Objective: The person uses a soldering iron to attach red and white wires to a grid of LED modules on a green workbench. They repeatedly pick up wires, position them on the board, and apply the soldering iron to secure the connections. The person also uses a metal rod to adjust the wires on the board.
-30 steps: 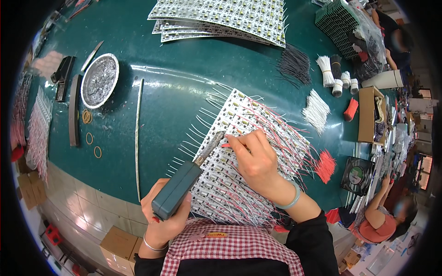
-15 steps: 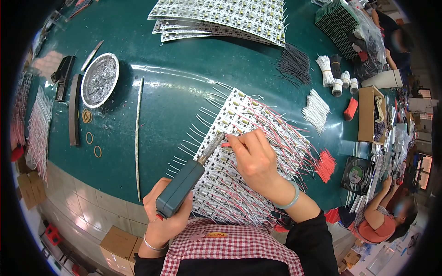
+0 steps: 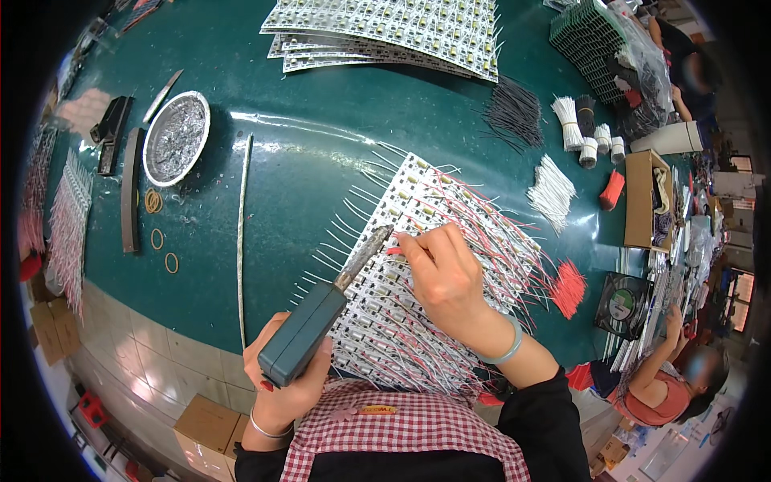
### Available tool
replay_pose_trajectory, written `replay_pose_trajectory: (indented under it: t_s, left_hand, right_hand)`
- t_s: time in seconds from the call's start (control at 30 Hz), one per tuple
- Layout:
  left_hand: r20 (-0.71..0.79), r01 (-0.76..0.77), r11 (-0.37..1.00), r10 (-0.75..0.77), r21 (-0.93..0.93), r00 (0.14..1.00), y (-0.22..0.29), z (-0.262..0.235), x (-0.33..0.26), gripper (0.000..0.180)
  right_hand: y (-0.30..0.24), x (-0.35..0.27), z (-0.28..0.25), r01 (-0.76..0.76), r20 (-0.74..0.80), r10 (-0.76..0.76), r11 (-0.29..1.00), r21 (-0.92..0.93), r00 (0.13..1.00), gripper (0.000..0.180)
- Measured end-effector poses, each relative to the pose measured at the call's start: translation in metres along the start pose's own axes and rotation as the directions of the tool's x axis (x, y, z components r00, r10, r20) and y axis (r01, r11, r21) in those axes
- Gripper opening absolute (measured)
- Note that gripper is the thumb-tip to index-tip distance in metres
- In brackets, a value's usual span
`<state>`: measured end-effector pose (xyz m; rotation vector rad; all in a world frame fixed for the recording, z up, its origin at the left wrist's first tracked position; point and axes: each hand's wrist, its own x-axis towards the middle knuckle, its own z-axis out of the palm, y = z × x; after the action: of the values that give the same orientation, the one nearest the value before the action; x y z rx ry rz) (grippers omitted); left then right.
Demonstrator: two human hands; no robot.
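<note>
My left hand is wrapped round the dark green body of a soldering gun. Its grey metal tip reaches up and right over a white circuit board panel lying in front of me. Just right of the tip, my right hand pinches short red wires, their ends sticking out between thumb and fingers above the board. Rows of small components cover this panel, with white wires along its left edge and many red and white wires across its right and lower parts. My fingertips partly hide the spot beneath them.
Stacked boards lie at the far side. Loose black wires, white wires and red wires lie on the right. A white-rimmed bowl, rubber bands and a thin rod are leftward. Co-workers sit at right.
The soldering gun has shifted slightly left and down with my left hand, its tip now a little apart from the fingertips of my right hand, which has stayed in place.
</note>
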<state>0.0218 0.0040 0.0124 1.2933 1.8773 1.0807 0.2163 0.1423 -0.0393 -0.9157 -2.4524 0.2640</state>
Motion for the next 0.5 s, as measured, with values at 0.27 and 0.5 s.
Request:
replay_pose_trajectory:
  t_s: [0.27, 0.5]
  left_hand:
    - [-0.028, 0.008, 1.0, -0.009, -0.029, 1.0, -0.002, -0.002, -0.005, 0.022]
    - [0.0, 0.061, 0.997, -0.061, -0.037, 0.998, -0.003, -0.005, -0.012, 0.022]
  right_hand:
    - [-0.006, -0.001, -0.005, 0.021, -0.08, -0.022, 1.0, -0.013, 0.997, 0.032]
    - [-0.014, -0.004, -0.002, 0.011, -0.068, -0.008, 0.999, 0.044, 0.998, 0.031]
